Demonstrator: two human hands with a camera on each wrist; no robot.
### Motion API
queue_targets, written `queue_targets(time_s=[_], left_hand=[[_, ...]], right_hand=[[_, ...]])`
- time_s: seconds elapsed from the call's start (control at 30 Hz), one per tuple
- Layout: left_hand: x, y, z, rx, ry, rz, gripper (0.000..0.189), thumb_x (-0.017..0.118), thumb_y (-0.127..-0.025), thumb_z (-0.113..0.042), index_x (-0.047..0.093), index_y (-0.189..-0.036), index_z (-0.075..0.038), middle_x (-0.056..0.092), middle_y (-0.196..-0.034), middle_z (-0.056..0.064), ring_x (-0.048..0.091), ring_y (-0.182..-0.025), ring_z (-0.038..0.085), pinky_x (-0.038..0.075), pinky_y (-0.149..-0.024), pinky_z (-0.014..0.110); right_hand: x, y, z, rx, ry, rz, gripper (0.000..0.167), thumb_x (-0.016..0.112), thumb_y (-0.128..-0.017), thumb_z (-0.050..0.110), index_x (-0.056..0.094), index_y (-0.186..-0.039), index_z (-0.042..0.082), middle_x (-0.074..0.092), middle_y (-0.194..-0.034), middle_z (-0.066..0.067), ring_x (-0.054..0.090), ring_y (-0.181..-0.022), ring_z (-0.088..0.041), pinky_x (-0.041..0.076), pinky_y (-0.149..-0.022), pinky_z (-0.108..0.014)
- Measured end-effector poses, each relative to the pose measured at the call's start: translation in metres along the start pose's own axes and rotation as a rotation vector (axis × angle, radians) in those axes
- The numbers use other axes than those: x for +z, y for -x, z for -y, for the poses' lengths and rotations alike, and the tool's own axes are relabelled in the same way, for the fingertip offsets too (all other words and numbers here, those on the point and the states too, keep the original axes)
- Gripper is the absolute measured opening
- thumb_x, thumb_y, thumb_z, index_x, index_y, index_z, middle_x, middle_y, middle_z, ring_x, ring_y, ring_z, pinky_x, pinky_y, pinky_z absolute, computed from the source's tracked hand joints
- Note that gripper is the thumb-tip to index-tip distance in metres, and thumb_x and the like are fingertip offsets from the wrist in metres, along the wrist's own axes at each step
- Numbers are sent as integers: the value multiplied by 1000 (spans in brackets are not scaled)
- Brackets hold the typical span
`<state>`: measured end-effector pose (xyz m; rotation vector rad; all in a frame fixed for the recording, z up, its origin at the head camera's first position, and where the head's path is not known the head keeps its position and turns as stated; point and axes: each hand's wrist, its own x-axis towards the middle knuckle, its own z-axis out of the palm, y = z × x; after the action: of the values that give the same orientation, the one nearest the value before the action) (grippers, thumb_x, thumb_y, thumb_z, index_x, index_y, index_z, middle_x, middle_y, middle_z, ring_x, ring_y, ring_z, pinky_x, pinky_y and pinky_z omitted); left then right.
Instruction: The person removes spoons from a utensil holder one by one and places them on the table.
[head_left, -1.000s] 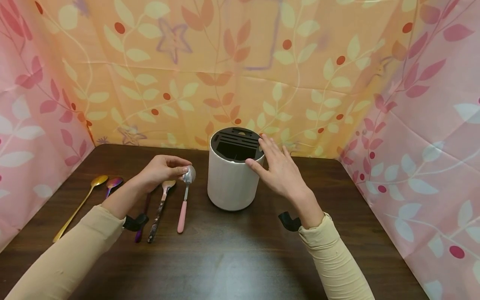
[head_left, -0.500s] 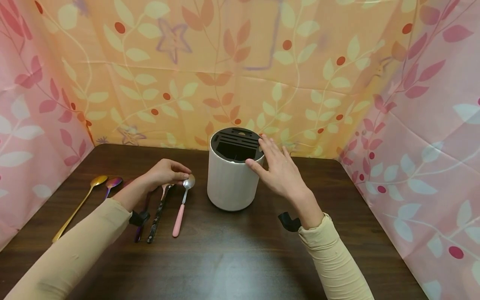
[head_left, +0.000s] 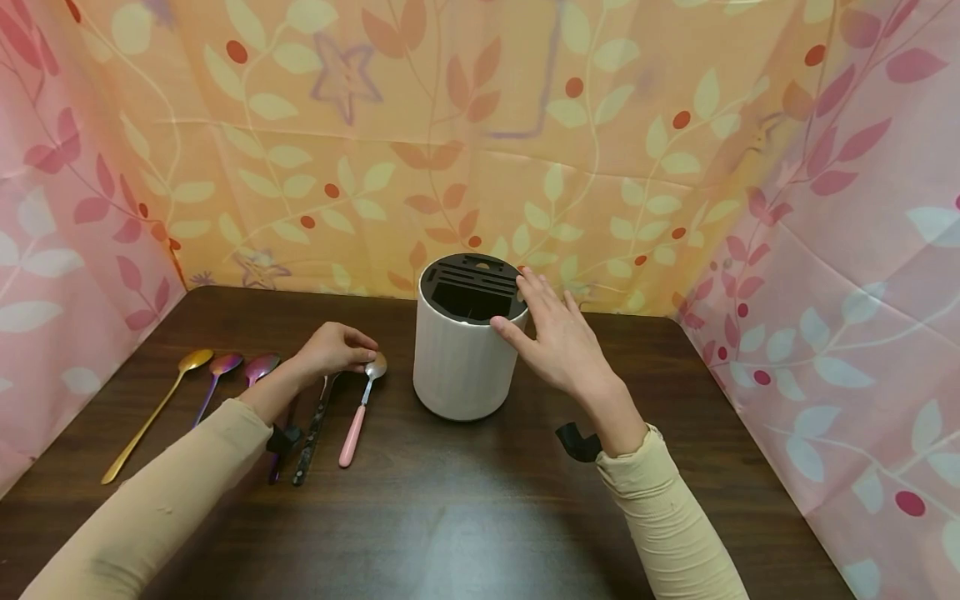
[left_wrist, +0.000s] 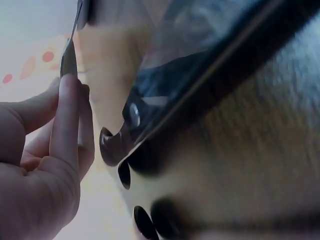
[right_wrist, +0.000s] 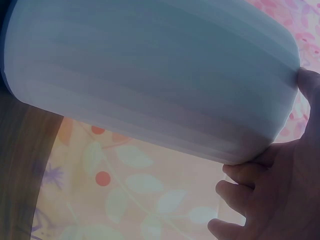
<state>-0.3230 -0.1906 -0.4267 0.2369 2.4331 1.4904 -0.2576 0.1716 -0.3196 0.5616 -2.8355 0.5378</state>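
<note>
My left hand (head_left: 333,347) pinches the bowl of a spoon with a pink handle (head_left: 353,436) between thumb and fingers. The spoon's handle points toward me, close over the table. In the left wrist view, the thin metal bowl (left_wrist: 69,57) shows edge-on at the fingertips. My right hand (head_left: 558,342) rests with straight, spread fingers on the rim of a white cylindrical utensil holder (head_left: 463,367) with a black slotted top. From the right wrist view, the holder's smooth wall (right_wrist: 150,75) fills most of the picture, with fingers (right_wrist: 242,175) at its rim.
Left of the pink-handled spoon lies cutlery with a black patterned handle (head_left: 311,442), partly behind the left hand. Further left are a purple spoon (head_left: 261,367), a rainbow-coloured spoon (head_left: 226,363) and a gold spoon (head_left: 150,425). Patterned cloth (head_left: 480,167) stands behind the dark wooden table (head_left: 562,525).
My left hand has come down and slightly toward me with the spoon, whose handle end has swung left. The right hand and the holder have stayed in place.
</note>
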Motion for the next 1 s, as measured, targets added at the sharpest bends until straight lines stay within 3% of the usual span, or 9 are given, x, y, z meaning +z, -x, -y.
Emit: queue_targets(time_s=[0.27,0.57,0.67,0.83,1.0], left_hand=[[7,-4,5,4,-52,-37,31,70,-99,-1,66,-124,17,72,-108,28,75,-80,19,64,-79,36],[10,-3,7,88,-226,-87,26,69,-99,-2,69,-120,13,75,-103,22,75,-76,21,63,-68,33],[10,-1,5,90,-272,-99,25,70,-98,-2,70,-119,11,76,-101,20,75,-76,21,61,-67,31],[10,2,1,90,-364,-117,25,72,-97,-5,73,-118,8,77,-102,19,73,-81,22,56,-67,32],[12,5,0,125,-440,-141,24,73,-96,-6,74,-116,7,76,-105,20,72,-92,32,58,-76,41]], right_hand=[[1,0,1,-7,-7,-9,93,35,-100,78,24,-167,15,16,-174,4,11,-160,-16,4,-130,-51],[0,0,3,-5,-5,-11,94,35,-99,79,24,-167,15,16,-174,5,10,-160,-15,3,-130,-51],[0,0,3,0,-2,-6,94,34,-99,79,24,-167,15,15,-174,5,9,-160,-14,3,-130,-51],[-1,0,3,6,0,0,94,34,-99,80,24,-167,15,14,-174,5,9,-160,-15,3,-130,-50],[-1,0,2,-3,5,-2,94,36,-99,79,25,-166,14,17,-174,3,11,-160,-18,3,-130,-51]])
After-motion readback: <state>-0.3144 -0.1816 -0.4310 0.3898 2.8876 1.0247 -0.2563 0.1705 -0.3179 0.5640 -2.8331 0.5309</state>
